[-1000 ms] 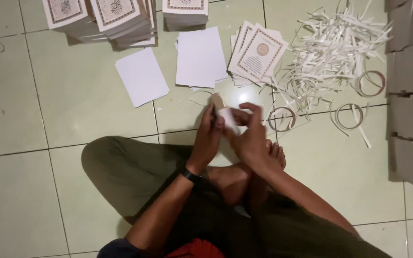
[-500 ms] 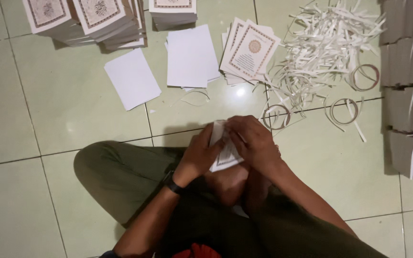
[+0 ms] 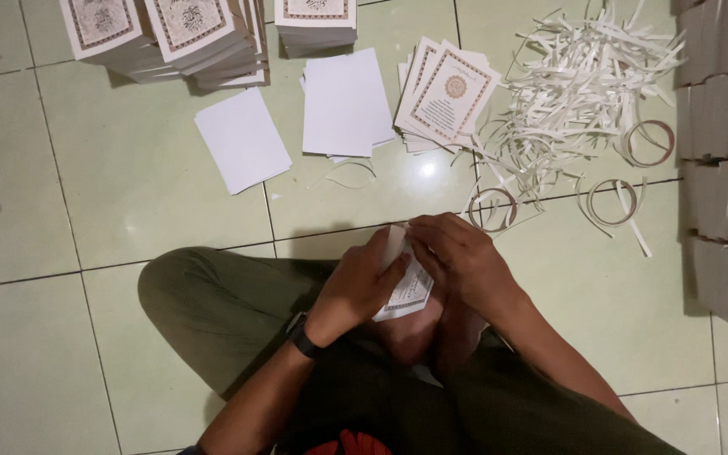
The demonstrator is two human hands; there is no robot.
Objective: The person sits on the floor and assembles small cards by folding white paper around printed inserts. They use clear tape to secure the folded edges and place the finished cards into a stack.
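Head view, looking straight down: the pale green tiled floor fills the frame, and my legs in olive trousers are folded across the bottom of it. At three o'clock a wall of stacked paper bundles runs down the right edge. Up at eleven o'clock sit tall piles of printed cards with ornate borders, and at twelve one more stack of the same cards. At one to two o'clock there is a big tangle of white paper strips, with a few curled paper bands lying just below it. Near twelve, a fanned pile of decorated cards lies face up, just beside a stack of plain white sheets, and a single white sheet lies a little apart at eleven. Now the centre: my left hand, black watch on its wrist, and my right hand are both closed around a small bundle of cards, held over my lap, above my bare feet. Left fingers wrap its near side, right fingers curl over its top edge at twelve, and a white paper strip stands up between my hands.
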